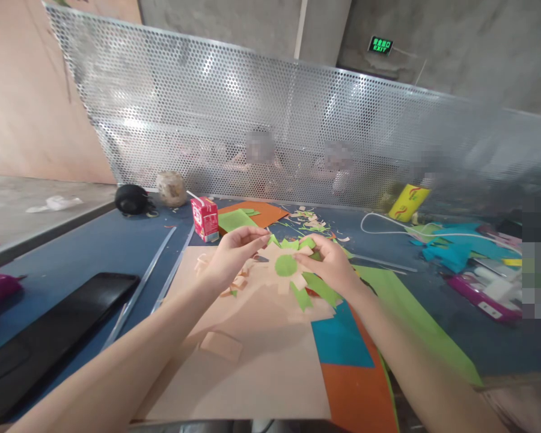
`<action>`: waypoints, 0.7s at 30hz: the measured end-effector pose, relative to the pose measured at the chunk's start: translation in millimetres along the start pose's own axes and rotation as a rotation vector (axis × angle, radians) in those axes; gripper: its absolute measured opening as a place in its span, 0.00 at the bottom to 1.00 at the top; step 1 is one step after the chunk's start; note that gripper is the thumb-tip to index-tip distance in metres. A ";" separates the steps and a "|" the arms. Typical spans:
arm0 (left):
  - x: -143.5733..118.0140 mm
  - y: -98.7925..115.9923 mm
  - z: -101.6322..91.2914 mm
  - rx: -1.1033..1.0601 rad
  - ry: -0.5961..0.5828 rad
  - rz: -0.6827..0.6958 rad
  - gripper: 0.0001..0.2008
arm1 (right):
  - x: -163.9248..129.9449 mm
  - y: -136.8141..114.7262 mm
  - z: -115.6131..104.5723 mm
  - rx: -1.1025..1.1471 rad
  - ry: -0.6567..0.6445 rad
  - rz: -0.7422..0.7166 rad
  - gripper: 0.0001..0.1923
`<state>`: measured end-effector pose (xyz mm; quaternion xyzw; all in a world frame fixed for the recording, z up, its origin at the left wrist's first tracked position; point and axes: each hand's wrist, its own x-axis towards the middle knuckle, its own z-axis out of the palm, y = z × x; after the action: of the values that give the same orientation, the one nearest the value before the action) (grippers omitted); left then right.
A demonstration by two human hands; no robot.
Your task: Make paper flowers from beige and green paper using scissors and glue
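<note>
My left hand (234, 255) is pinched closed above a large beige sheet (261, 367). What lies between its fingertips is too small to make out. My right hand (327, 264) grips the edge of a flower-like cutout (286, 266), which has a round green centre with beige and green petals around it. My thumb touches the green centre. Small folded beige pieces (240, 281) lie under my left hand, and green cut strips (322, 290) are below my right. Closer to me, a loose beige rectangle (222, 346) rests on the sheet.
A red drink carton (204, 219) with a straw stands behind the sheet, near paper scraps (313, 221). A black phone-like slab (63, 337) lies left. Blue (345, 337), orange (358, 391) and green sheets (415, 319) lie right, by a purple-white power strip (482, 294). A perforated metal screen (297, 120) borders the back.
</note>
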<state>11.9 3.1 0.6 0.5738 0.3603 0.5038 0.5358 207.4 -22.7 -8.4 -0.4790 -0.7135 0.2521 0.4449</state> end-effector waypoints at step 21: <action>-1.5 3.7 2.5 -0.139 -0.020 -0.059 0.13 | 0.7 0.9 0.4 0.011 -0.002 0.009 0.07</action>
<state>13.5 0.4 4.2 0.5294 0.3357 0.5059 0.5926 207.4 -21.7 -9.0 -0.4797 -0.7102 0.2585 0.4457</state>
